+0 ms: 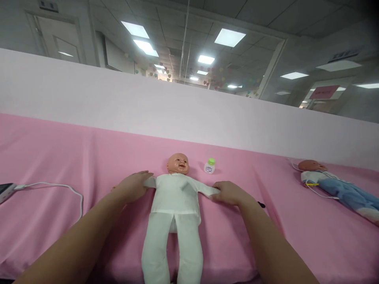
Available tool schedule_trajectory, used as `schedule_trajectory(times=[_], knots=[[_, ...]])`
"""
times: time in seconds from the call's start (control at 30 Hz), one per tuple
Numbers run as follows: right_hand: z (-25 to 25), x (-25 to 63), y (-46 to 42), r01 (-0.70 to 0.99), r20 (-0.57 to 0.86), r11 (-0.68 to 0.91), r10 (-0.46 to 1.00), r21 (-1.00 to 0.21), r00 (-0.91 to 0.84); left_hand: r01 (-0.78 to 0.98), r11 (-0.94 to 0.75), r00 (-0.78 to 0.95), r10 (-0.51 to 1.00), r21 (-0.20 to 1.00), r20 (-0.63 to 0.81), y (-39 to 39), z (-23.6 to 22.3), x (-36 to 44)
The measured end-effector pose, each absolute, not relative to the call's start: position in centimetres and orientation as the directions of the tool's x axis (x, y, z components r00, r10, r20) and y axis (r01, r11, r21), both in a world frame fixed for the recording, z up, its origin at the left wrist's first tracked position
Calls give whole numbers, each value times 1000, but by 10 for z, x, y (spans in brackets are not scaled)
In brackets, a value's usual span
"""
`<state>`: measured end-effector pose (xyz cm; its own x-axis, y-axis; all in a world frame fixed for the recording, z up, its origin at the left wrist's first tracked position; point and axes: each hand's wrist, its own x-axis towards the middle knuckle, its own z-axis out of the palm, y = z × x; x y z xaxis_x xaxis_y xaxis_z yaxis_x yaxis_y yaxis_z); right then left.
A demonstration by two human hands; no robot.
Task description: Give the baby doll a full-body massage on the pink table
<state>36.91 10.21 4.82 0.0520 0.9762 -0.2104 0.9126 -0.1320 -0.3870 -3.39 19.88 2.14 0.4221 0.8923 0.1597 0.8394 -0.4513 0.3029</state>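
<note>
A baby doll [174, 197] in a white suit lies on its back on the pink sheet [59, 157], head away from me, arms spread. My left hand [133, 186] rests over the end of the doll's left-side sleeve, fingers curled around it. My right hand [229, 192] closes on the end of the other sleeve. A small white bottle with a green cap [209, 166] stands just right of the doll's head.
A second doll [334, 187] in blue trousers lies at the far right with a white cable across it. A white cable [59, 187] runs to a device [5, 191] at the left edge. A pale partition [177, 106] rises behind the sheet.
</note>
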Motion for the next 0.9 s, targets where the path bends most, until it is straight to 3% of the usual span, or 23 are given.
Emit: schedule_trajectory(times=[0.07, 0.17, 0.33, 0.63, 0.9], knots=[[51, 378, 102, 923, -272, -197, 956, -329, 107, 918, -306, 303, 952, 254, 54, 205, 26, -47], [52, 386, 104, 930, -254, -230, 954, -287, 157, 970, -128, 143, 988, 208, -58, 209, 36, -63], [47, 385, 109, 906, -154, -192, 978, -376, 143, 986, -75, 85, 994, 150, -63, 207, 42, -68], [29, 377, 118, 728, -20, -141, 985, -671, 172, 894, 14, -37, 998, 448, 42, 209, 37, -49], [23, 367, 125, 747, 111, -188, 937, -637, 331, 849, 66, -165, 976, 525, 144, 221, 20, -52]])
